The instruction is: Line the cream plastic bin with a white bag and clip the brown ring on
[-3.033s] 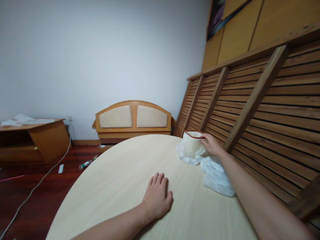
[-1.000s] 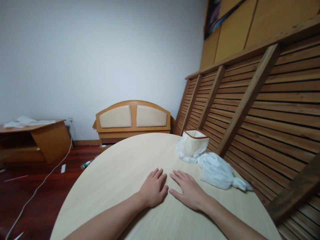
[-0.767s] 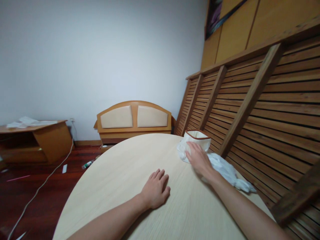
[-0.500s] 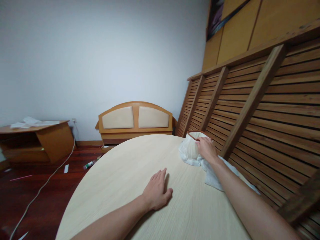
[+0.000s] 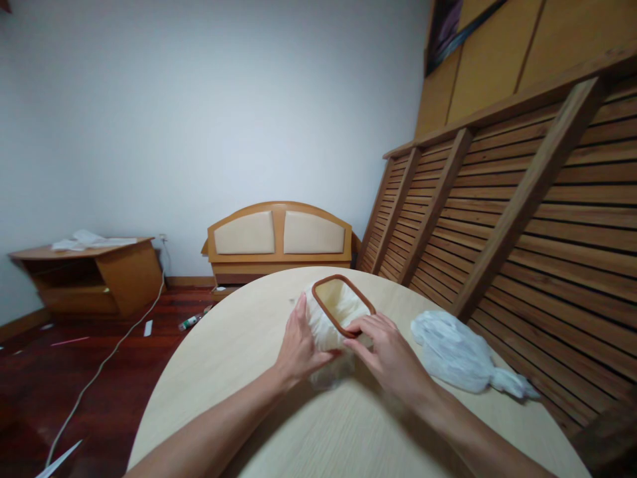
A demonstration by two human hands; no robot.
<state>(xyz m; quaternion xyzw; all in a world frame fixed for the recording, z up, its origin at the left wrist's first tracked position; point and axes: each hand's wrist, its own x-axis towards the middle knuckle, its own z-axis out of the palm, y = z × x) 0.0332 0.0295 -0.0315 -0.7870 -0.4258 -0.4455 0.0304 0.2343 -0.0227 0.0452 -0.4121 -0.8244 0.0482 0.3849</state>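
A small wastebasket-like container with a brown, round-cornered rectangular rim is held above the near middle of the round table. Whitish thin plastic covers its sides, and its opening tilts up toward me. My left hand cups its left side, thumb underneath and fingers along the wall. At the near right corner, my right hand pinches the rim between thumb and fingers. Clear plastic, partly hidden by the hands, hangs below the container. On the table's right side lies a crumpled white plastic bag, apart from both hands.
The pale round table fills the foreground. A slatted wooden frame leans along the right. A headboard stands behind, and a low cabinet at left. A cable and a bottle lie on the floor.
My right hand has brought the container from the table's far right to in front of me. My left hand has left the tabletop and now holds its side. The white bag stays at right.
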